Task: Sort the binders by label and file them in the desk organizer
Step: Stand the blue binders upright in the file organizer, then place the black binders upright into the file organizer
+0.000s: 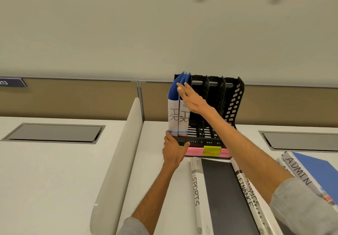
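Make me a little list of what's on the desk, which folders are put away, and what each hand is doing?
organizer: black desk organizer at the back of the desk
filed: two HR binders, upright in its leftmost slot
other slots: look empty
left hand: pressed on the organizer's front left corner
right hand: flat against the HR binders' tops, fingers open
waiting: SPORTS binder, FINANCE binders, ADMIN binder, lying flat
front labels: sticky notes

white desk [157,179] carries a black organizer [210,139] (slotted) and flat binders [225,194].
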The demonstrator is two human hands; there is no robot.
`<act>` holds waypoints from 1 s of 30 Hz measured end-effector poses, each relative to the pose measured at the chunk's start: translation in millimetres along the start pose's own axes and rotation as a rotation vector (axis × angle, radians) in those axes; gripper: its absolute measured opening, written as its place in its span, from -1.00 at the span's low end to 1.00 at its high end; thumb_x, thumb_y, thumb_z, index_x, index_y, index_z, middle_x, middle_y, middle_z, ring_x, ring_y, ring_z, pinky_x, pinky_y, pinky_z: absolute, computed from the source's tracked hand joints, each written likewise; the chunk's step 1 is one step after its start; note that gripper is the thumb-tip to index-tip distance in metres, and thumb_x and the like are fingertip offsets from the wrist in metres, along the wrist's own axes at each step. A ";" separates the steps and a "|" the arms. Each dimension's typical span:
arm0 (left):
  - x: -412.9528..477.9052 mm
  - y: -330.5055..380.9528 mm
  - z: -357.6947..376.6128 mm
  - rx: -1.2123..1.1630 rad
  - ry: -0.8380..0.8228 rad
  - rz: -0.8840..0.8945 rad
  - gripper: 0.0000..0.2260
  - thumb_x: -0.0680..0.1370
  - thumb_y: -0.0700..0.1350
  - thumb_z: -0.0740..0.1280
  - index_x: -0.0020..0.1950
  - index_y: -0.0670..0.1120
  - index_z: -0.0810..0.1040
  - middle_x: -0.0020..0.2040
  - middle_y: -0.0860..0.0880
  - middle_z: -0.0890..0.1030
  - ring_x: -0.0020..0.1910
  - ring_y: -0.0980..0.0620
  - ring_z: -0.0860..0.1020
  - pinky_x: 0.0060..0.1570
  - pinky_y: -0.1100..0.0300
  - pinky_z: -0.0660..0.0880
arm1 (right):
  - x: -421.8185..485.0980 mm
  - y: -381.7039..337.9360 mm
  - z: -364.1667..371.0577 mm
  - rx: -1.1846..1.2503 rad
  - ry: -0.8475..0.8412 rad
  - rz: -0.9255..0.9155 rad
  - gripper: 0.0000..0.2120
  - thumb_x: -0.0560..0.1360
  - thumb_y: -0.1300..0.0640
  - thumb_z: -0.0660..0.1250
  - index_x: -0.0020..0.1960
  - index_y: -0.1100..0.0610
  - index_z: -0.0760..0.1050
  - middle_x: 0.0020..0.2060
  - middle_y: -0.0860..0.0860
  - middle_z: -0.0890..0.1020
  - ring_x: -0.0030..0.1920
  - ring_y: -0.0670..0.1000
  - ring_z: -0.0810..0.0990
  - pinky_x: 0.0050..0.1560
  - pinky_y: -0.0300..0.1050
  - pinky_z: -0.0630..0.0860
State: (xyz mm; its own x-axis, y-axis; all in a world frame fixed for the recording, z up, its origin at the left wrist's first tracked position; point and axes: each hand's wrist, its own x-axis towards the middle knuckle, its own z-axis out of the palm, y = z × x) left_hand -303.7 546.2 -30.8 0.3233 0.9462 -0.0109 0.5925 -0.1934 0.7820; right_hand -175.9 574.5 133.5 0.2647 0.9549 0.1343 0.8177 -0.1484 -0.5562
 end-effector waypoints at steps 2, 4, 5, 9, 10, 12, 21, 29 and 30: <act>-8.0 -4.1 -7.1 0.021 -0.014 -0.004 -0.12 0.44 0.14 0.45 0.53 -0.09 -0.02 0.43 -0.12 0.30 0.36 -0.11 0.40 0.27 -0.09 0.47 | -10.5 3.5 1.9 0.202 0.058 -0.002 -0.44 0.62 -0.27 -0.17 0.58 -0.13 -0.07 0.59 0.00 -0.02 0.58 0.07 0.00 0.52 0.28 0.03; -17.8 -9.2 -13.2 0.014 -0.024 -0.019 -0.15 0.46 0.11 0.44 0.54 -0.10 -0.02 0.42 -0.14 0.31 0.35 -0.12 0.42 0.26 -0.11 0.48 | -27.9 9.0 8.0 0.330 0.144 0.017 -0.44 0.63 -0.25 -0.12 0.58 -0.11 -0.07 0.58 0.02 0.07 0.56 0.07 0.08 0.51 0.24 0.10; -23.1 -11.3 -15.9 0.015 -0.025 -0.022 -0.17 0.48 0.09 0.43 0.53 -0.11 -0.01 0.41 -0.15 0.32 0.34 -0.13 0.43 0.25 -0.11 0.49 | -37.9 12.4 12.2 0.356 0.183 0.036 -0.44 0.63 -0.25 -0.11 0.58 -0.09 -0.05 0.57 0.02 0.10 0.55 0.08 0.12 0.51 0.22 0.12; -49.5 -17.7 -22.2 0.032 -0.024 -0.020 -0.33 0.53 0.03 0.38 0.48 -0.18 0.11 0.36 -0.20 0.38 0.28 -0.16 0.48 0.17 -0.04 0.48 | -82.8 31.3 29.6 0.367 0.201 0.163 -0.43 0.63 -0.25 -0.10 0.58 -0.06 0.01 0.55 0.04 0.17 0.53 0.11 0.16 0.50 0.23 0.13; -57.6 -18.6 -22.3 0.034 -0.028 -0.010 -0.39 0.54 0.02 0.36 0.45 -0.19 0.16 0.35 -0.20 0.40 0.27 -0.17 0.49 0.15 -0.02 0.48 | -95.2 37.0 33.7 0.357 0.180 0.187 -0.43 0.63 -0.26 -0.09 0.57 -0.06 0.02 0.55 0.06 0.18 0.53 0.12 0.18 0.49 0.23 0.15; -74.0 -19.4 -21.0 0.047 -0.044 0.004 -0.50 0.57 0.01 0.32 0.39 -0.18 0.24 0.33 -0.19 0.43 0.24 -0.16 0.50 0.14 0.02 0.47 | -119.6 47.6 40.7 0.332 0.146 0.221 -0.41 0.62 -0.26 -0.09 0.57 -0.02 0.04 0.54 0.09 0.21 0.50 0.14 0.23 0.48 0.20 0.19; -132.7 -27.9 1.2 0.093 -0.177 -0.024 -0.57 0.62 0.02 0.24 0.42 -0.16 0.30 0.40 -0.15 0.42 0.33 -0.14 0.45 0.27 0.00 0.41 | -220.7 87.7 62.7 0.353 0.054 0.376 -0.50 0.67 -0.15 -0.08 0.43 0.13 0.30 0.38 0.12 0.41 0.39 0.11 0.38 0.33 -0.06 0.26; -166.5 -28.0 24.9 0.081 -0.238 -0.077 -0.52 0.60 0.08 0.27 0.40 -0.17 0.30 0.37 -0.16 0.44 0.29 -0.17 0.48 0.21 -0.02 0.44 | -273.0 119.4 75.1 0.199 -0.055 0.503 -0.52 0.68 -0.08 -0.06 0.44 0.17 0.32 0.35 0.14 0.47 0.31 0.13 0.47 0.36 0.01 0.29; -170.8 -28.8 27.8 0.084 -0.248 -0.090 -0.51 0.59 0.10 0.28 0.38 -0.17 0.30 0.35 -0.15 0.45 0.28 -0.17 0.49 0.17 -0.01 0.46 | -278.0 121.7 76.6 0.202 -0.061 0.521 -0.51 0.68 -0.10 -0.06 0.43 0.17 0.33 0.33 0.14 0.49 0.28 0.13 0.48 0.34 0.00 0.30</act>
State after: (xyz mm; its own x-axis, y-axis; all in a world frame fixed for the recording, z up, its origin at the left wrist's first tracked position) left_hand -355.5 382.9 -68.8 0.4310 0.8703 -0.2386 0.6831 -0.1419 0.7164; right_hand -189.2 310.6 -34.4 0.5725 0.7828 -0.2440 0.4712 -0.5577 -0.6833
